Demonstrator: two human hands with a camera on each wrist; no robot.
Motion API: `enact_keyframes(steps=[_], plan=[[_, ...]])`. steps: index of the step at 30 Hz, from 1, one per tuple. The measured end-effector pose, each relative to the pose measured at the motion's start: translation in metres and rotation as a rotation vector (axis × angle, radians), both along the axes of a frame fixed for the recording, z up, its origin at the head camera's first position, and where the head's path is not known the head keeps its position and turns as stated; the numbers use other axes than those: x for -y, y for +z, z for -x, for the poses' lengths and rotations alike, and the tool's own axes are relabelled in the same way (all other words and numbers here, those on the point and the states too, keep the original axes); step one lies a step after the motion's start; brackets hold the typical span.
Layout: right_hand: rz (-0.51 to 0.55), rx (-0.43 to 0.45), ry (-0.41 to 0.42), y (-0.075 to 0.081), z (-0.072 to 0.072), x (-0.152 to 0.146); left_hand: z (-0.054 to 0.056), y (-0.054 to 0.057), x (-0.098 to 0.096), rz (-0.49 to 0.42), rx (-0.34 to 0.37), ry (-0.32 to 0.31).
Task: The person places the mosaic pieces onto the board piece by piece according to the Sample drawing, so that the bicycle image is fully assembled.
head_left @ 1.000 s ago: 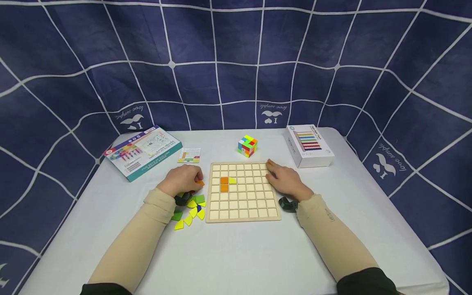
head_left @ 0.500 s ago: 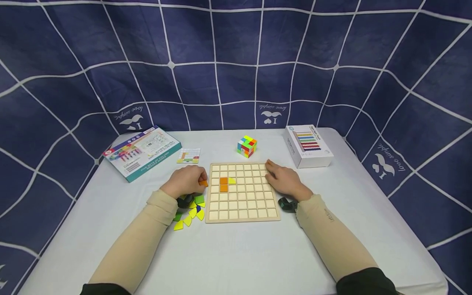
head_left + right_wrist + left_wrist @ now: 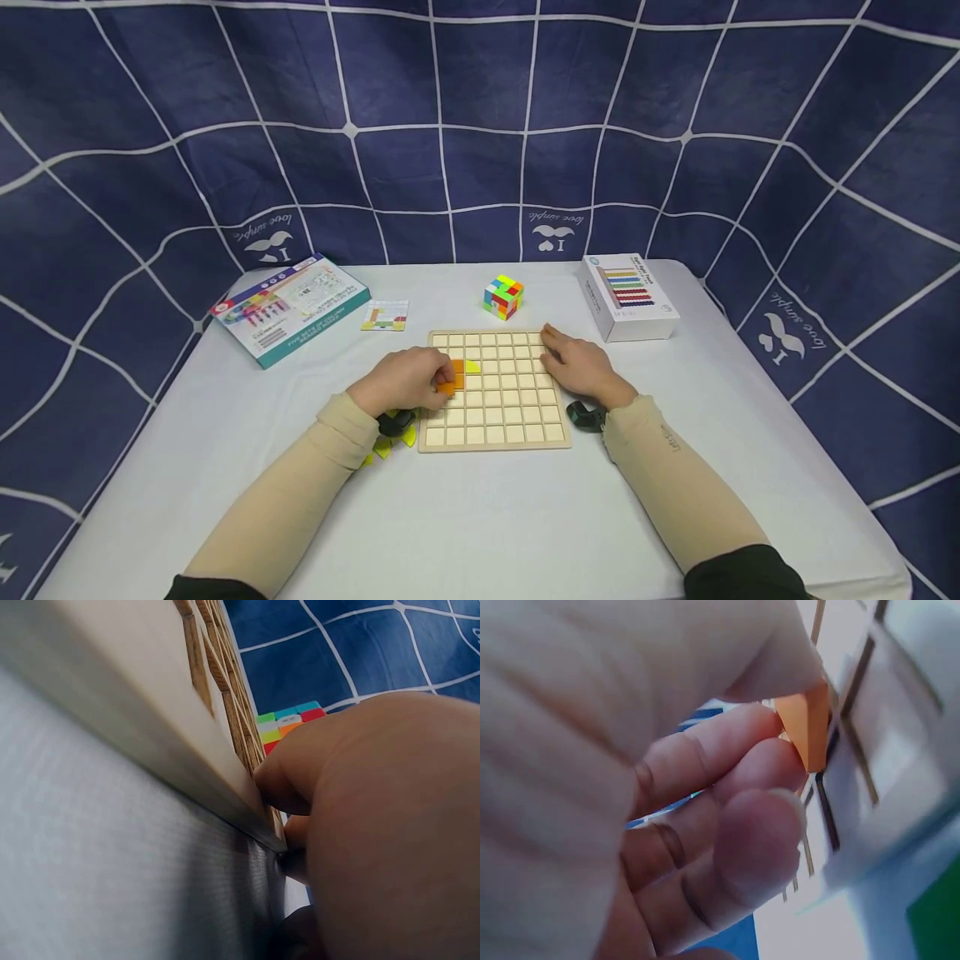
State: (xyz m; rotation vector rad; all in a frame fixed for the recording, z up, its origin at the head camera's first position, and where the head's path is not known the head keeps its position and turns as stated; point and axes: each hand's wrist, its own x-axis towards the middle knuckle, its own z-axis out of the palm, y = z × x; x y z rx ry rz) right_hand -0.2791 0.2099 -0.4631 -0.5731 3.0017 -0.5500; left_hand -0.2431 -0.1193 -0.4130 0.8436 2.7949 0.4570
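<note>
My left hand [image 3: 408, 377] is over the left part of the wooden grid board [image 3: 495, 442], pinching an orange tile [image 3: 810, 727]. In the left wrist view the tile's lower edge meets or nearly meets the board; exact contact is unclear. Beside those fingers, orange squares [image 3: 459, 381] lie in the grid, partly covered by the hand. A yellow piece [image 3: 472, 367] sits in a cell to their right. My right hand [image 3: 581, 365] holds the board's right edge near its far corner; the right wrist view shows a fingertip on the rim [image 3: 225, 787] and others curled beside it.
Yellow pieces [image 3: 408, 435] lie left of the board, partly hidden by the left wrist. Behind the board stand a puzzle cube [image 3: 503, 297] and a small pattern card [image 3: 385, 316]. A flat box [image 3: 292, 308] lies back left, a white box [image 3: 628, 297] back right.
My left hand has carried the orange tile rightward from beside the board to over its left cells. Its forearm now covers more of the loose pieces. The right hand has stayed put.
</note>
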Motion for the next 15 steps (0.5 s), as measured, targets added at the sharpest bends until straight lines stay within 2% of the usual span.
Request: enact_keyframes(steps=[6, 15], plan=[[0.001, 0.003, 0.004, 0.0, 0.0, 0.0, -0.006, -0.005, -0.009, 0.017, -0.006, -0.014], [-0.008, -0.017, 0.002, 0.002, -0.001, 0.001, -0.008, -0.007, -0.013, 0.007, -0.007, -0.029]])
